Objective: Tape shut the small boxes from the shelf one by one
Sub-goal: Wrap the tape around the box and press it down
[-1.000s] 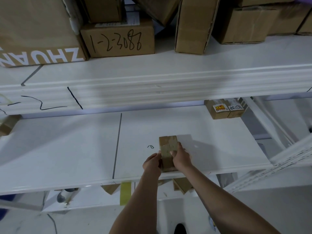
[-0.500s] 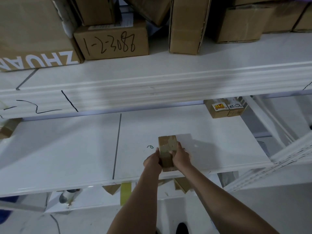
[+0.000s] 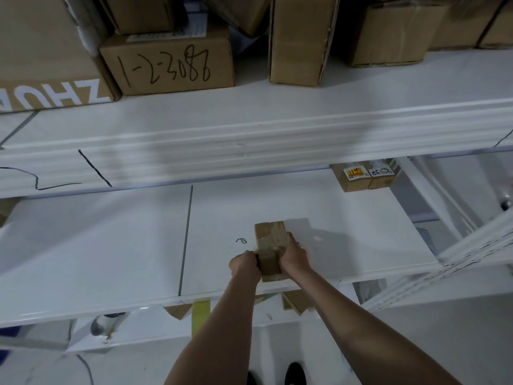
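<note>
On the middle shelf [image 3: 111, 245] of a white storage rack, near its front edge, a small cardboard box [image 3: 270, 245] (brown tape across its top) sits clasped from both sides: the left hand [image 3: 244, 266] grips its left face, the right hand [image 3: 294, 255] curls over its right edge. Larger cartons, one marked "1-2-3088" [image 3: 166, 65], crowd the shelf above.

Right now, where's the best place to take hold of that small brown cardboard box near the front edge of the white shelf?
Take the small brown cardboard box by its two long side faces, coming from the shelf's front edge. It lies flat, long axis pointing away, narrow enough to span. The left hand and right hand already grip it that way, leaving the top seam free.
</note>
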The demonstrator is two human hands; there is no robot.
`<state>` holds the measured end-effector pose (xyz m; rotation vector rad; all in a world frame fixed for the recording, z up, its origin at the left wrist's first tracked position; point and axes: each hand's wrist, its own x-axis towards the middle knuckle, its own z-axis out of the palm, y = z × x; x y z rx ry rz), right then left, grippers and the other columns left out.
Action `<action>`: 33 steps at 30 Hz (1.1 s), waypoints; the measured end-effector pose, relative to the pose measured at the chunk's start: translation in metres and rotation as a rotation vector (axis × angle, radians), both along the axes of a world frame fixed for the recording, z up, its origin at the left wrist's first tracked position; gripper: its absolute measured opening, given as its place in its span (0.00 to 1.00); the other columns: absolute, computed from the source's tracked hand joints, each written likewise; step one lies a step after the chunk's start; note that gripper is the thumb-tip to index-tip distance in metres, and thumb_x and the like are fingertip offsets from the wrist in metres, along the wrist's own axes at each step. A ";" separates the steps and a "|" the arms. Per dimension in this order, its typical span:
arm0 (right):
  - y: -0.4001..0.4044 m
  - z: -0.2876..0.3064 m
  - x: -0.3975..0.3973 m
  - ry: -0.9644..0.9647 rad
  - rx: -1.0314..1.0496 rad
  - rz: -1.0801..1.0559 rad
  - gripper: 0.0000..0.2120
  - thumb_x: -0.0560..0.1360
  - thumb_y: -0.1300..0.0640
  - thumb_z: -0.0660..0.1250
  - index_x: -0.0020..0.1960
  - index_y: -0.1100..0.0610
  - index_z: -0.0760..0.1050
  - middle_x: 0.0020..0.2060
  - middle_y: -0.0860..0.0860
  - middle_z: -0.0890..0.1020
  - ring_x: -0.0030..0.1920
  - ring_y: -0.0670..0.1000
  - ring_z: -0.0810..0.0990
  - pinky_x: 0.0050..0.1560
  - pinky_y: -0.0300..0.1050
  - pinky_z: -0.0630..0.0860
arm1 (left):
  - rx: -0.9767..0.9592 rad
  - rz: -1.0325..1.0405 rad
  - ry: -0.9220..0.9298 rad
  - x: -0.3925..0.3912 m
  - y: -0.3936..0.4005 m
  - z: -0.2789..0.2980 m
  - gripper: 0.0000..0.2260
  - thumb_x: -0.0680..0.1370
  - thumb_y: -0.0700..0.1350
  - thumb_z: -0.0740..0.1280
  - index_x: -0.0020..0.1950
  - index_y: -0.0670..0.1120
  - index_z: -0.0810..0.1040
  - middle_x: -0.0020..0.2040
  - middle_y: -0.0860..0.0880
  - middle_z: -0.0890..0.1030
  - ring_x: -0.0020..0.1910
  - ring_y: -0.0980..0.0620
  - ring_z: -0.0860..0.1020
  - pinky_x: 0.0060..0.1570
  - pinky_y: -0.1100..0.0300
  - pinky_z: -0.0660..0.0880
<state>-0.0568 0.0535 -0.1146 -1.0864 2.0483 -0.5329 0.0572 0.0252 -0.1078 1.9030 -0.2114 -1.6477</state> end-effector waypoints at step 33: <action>-0.036 0.081 0.026 -0.086 -0.355 -0.083 0.30 0.80 0.31 0.48 0.55 0.56 0.71 0.43 0.49 0.77 0.41 0.49 0.78 0.42 0.45 0.73 | -0.612 -0.393 -0.302 0.003 -0.017 0.071 0.29 0.79 0.69 0.54 0.59 0.45 0.74 0.52 0.45 0.81 0.47 0.47 0.81 0.46 0.52 0.79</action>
